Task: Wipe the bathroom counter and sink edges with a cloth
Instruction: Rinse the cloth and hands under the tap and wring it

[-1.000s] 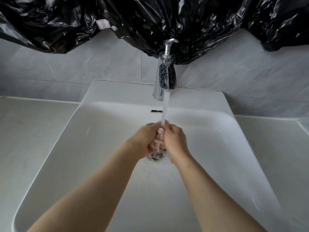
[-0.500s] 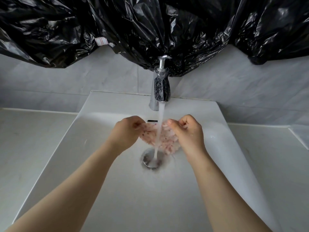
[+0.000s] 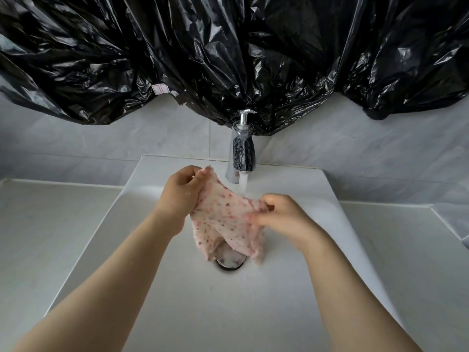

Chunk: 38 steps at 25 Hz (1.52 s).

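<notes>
While hands point(image 3: 228, 207) stretch it, pink speckled cloth point(image 3: 223, 224) sags.

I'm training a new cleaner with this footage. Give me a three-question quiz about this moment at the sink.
1. True or false: water is running from the chrome faucet.
2. How many hands grip the pink speckled cloth? A) none B) one C) two
3. Fill in: the cloth's lower end hangs over the ___ of the sink.

Key:
1. True: it pours down onto the cloth.
2. C: the left hand and the right hand each hold an upper edge.
3. drain
</notes>
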### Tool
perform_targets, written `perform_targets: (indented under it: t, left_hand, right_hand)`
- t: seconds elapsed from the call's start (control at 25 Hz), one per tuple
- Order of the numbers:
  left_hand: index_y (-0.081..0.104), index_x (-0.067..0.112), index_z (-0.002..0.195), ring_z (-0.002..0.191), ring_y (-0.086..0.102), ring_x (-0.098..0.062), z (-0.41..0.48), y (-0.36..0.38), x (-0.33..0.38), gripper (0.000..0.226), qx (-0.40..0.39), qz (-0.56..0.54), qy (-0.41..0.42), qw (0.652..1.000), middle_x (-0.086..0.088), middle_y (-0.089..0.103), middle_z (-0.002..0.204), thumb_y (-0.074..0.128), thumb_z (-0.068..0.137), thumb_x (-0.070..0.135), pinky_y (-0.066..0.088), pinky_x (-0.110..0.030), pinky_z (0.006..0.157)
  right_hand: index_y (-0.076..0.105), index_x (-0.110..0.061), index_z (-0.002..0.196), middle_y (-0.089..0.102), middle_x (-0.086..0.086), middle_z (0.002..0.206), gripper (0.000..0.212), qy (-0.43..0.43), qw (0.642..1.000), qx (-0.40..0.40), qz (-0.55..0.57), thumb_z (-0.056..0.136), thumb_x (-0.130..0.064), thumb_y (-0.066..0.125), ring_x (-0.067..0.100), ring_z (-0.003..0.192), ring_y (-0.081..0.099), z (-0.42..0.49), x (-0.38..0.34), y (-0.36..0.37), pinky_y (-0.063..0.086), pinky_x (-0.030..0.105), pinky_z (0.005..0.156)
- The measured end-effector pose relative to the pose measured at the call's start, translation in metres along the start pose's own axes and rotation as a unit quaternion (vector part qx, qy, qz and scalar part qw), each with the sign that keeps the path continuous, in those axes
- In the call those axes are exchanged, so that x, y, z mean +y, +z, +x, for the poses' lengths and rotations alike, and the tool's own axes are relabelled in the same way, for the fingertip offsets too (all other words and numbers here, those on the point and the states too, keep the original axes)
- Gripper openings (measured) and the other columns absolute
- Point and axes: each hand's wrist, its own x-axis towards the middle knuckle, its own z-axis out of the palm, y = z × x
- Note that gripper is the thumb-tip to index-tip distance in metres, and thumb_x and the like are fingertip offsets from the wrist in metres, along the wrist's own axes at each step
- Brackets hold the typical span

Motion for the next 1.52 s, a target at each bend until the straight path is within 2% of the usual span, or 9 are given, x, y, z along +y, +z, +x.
perform_targets:
  t: [0.16,0.36,0.48,0.6,0.72,0.96,1.16,1.36,1.52]
  left_hand:
    - [0.055,0.02,0.065,0.044,0.046,-0.011,-0.003,0.003,-0.013,0.029,0.044,0.01,-0.012,0.999,0.014,0.049,0.042,0.055,0.092,0.03,0.039,-0.023,0.05]
    - [0.066,0.025,0.073,0.069,0.06,-0.015,-0.027,0.023,-0.028,0.014,-0.141,0.205,0.092,0.964,0.001,0.066,0.071,0.063,0.083,0.015,0.044,-0.027,0.071]
    - [0.067,0.026,0.079,0.087,0.058,-0.005,-0.026,0.02,-0.031,0.02,-0.121,0.202,0.191,0.953,0.008,0.066,0.087,0.075,0.069,0.011,0.039,-0.019,0.079]
    - [0.049,0.026,0.102,0.102,0.056,-0.006,-0.023,0.023,-0.039,0.059,-0.15,0.01,0.045,0.988,0.006,0.058,0.107,0.078,0.058,-0.001,0.046,-0.022,0.084]
    - [0.055,0.007,0.106,0.075,0.062,-0.016,-0.023,0.036,-0.047,0.037,-0.227,0.078,-0.044,0.97,-0.01,0.062,0.091,0.065,0.074,-0.008,0.051,-0.02,0.06]
    - [0.053,0.009,0.08,0.058,0.055,-0.022,-0.007,0.043,-0.032,0.018,-0.128,0.177,-0.074,0.973,-0.006,0.058,0.07,0.053,0.071,-0.007,0.041,-0.023,0.047]
    - [0.045,0.011,0.067,0.059,0.041,-0.02,-0.009,0.046,-0.018,0.015,-0.116,0.299,-0.006,0.947,-0.001,0.045,0.065,0.052,0.073,-0.001,0.034,-0.023,0.046]
    - [0.055,0.024,0.075,0.071,0.055,-0.021,-0.011,0.032,-0.02,0.024,-0.109,0.266,-0.018,0.958,0.002,0.058,0.075,0.048,0.074,0.002,0.042,-0.023,0.054]
    - [0.057,0.024,0.076,0.069,0.057,-0.021,-0.015,0.022,-0.016,0.026,-0.083,0.234,-0.006,0.969,0.002,0.061,0.073,0.046,0.075,0.0,0.043,-0.023,0.053]
  right_hand:
    - [0.058,-0.011,0.07,0.056,-0.004,0.058,0.017,0.01,0.987,0.159,-0.033,0.082,-0.02,0.067,0.008,0.051,0.048,0.007,0.005,0.007,0.037,0.019,0.051]
    - [0.064,-0.012,0.061,0.061,0.007,0.06,0.028,0.157,0.95,-0.019,0.27,0.088,-0.019,0.056,0.021,0.053,0.057,0.003,-0.015,0.035,0.048,0.027,0.052]
    - [0.069,-0.013,0.067,0.063,0.007,0.06,0.018,0.127,0.951,0.029,0.28,0.084,-0.011,0.062,0.019,0.052,0.058,0.01,-0.012,0.034,0.045,0.029,0.058]
    - [0.07,-0.008,0.074,0.059,0.014,0.064,0.007,0.077,0.954,0.047,0.288,0.08,-0.008,0.066,0.021,0.049,0.053,0.005,-0.019,0.034,0.046,0.031,0.057]
    - [0.065,-0.004,0.075,0.059,0.012,0.06,0.014,0.068,0.909,0.066,0.406,0.083,0.0,0.054,0.023,0.052,0.055,0.003,-0.021,0.022,0.042,0.024,0.05]
    - [0.064,-0.024,0.095,0.064,-0.002,0.101,0.016,0.024,0.976,0.141,-0.162,0.084,-0.02,0.054,0.023,0.098,0.058,-0.002,-0.013,0.005,0.046,0.031,0.086]
    - [0.052,-0.011,0.13,0.051,0.006,0.134,0.047,-0.284,0.903,0.304,-0.11,0.084,0.0,0.048,0.023,0.119,0.044,0.024,-0.083,-0.006,0.029,0.02,0.096]
    - [0.074,-0.002,0.088,0.073,0.009,0.095,0.034,-0.367,0.85,0.351,-0.142,0.071,0.001,0.045,0.026,0.087,0.067,0.035,-0.085,0.002,0.044,0.023,0.079]
    - [0.07,-0.003,0.102,0.07,0.009,0.105,0.038,-0.339,0.871,0.34,-0.101,0.073,0.002,0.046,0.017,0.095,0.056,0.016,-0.059,0.011,0.04,0.021,0.083]
